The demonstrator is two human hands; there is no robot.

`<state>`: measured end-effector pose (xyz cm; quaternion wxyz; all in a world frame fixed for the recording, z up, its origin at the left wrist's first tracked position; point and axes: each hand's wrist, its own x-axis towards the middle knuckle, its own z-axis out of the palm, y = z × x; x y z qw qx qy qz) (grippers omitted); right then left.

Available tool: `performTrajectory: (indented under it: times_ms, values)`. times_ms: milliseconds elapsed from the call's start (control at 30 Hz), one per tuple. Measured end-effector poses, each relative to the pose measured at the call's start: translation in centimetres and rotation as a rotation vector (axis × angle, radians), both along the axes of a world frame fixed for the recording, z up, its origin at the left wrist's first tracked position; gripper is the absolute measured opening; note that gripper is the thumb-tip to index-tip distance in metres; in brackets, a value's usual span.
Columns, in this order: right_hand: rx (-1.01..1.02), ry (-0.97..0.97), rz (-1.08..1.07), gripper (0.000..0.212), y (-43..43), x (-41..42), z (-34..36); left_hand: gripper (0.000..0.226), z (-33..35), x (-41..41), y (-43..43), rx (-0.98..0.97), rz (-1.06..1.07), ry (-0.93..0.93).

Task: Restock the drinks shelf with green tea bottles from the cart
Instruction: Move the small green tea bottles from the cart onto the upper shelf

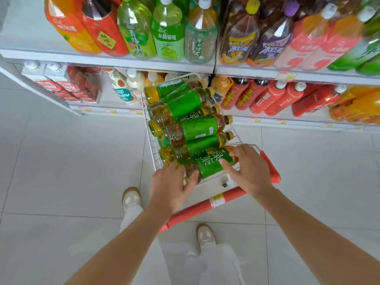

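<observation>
A white wire cart (151, 145) with a red handle (197, 210) stands in front of the drinks shelf (131, 62). Several green tea bottles (185, 108) with green labels lie stacked on their sides in it. The nearest green tea bottle (209, 163) lies across the cart's near end. My left hand (170, 186) touches its base end, fingers spread around it. My right hand (248, 169) rests on its neck end, fingers curved over the bottle. The bottle still lies on the pile.
The upper shelf holds large bottles of juice and tea (168, 27). The lower shelf holds red bottles (267, 97), cartons (53, 83) and orange bottles (357, 103). The floor is pale tile (72, 171). My two feet (131, 198) stand behind the cart.
</observation>
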<state>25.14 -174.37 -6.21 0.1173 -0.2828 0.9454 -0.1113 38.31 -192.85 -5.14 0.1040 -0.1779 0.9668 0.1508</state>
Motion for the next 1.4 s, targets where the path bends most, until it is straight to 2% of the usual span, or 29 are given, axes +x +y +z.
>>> performTrajectory:
  times_ms: [33, 100, 167, 267, 400, 533, 633, 733, 833, 967, 1033, 1100, 1167, 1233, 1400]
  values:
    - [-0.025, 0.006, -0.059, 0.061, -1.5, -0.2, 0.0, 0.059, 0.2, -1.6, -1.7, -0.015, 0.004, 0.127]
    - [-0.112, -0.113, -0.264, 0.057, -4.9, -0.8, 0.2, 0.042, 0.4, -5.4, -5.6, -0.030, 0.000, 0.334]
    - [-0.209, -0.258, -0.499, 0.062, -8.4, -1.3, 0.2, 0.030, 0.2, -9.2, -9.1, -0.041, -0.049, 0.404]
    - [-0.272, -0.317, -0.741, 0.075, -12.9, -1.2, -0.1, 0.031, -0.6, -13.6, -12.8, -0.064, -0.185, 0.286]
    - [-0.322, -0.373, -1.063, 0.101, -16.8, -1.1, -0.8, 0.060, -2.0, -17.1, -14.0, 0.084, -0.346, 0.015]
    - [-0.316, -0.440, -1.242, 0.125, -19.2, -1.2, -1.2, 0.089, -3.5, -18.6, -13.5, 0.094, -0.367, -0.088]
    - [-0.322, -0.467, -1.308, 0.121, -20.0, -1.7, -1.0, 0.074, -4.2, -19.3, -13.7, 0.061, -0.366, -0.088]
    - [-0.447, -0.531, -1.385, 0.112, -19.5, -1.7, -0.8, 0.053, -4.1, -19.5, -14.5, 0.172, -0.332, -0.083]
    - [-0.635, -0.581, -1.429, 0.098, -18.7, -0.6, -0.6, 0.044, -3.5, -17.9, -16.0, 0.415, -0.213, -0.085]
    - [-1.052, -0.737, -1.426, 0.078, -18.7, 1.1, 1.1, 0.033, -1.2, -15.1, -18.6, 1.083, 0.049, -0.138]
    - [-1.263, -0.859, -1.328, 0.068, -19.2, 1.8, 2.4, 0.027, 0.3, -13.8, -20.0, 1.297, 0.151, -0.163]
    - [-1.376, -0.964, -1.178, 0.072, -20.4, 2.4, 3.7, 0.026, 1.7, -12.4, -21.5, 1.398, 0.253, -0.171]
    - [-1.374, -1.026, -1.023, 0.078, -22.3, 2.9, 4.9, 0.028, 2.9, -10.9, -23.3, 1.458, 0.309, -0.166]
    - [-1.354, -1.070, -0.891, 0.071, -24.7, 3.2, 5.9, 0.032, 3.7, -9.2, -25.4, 1.476, 0.316, -0.141]
    - [-1.326, -1.157, -0.679, 0.050, -32.1, 4.6, 7.4, 0.057, 4.7, -5.2, -31.9, 1.457, 0.418, -0.069]
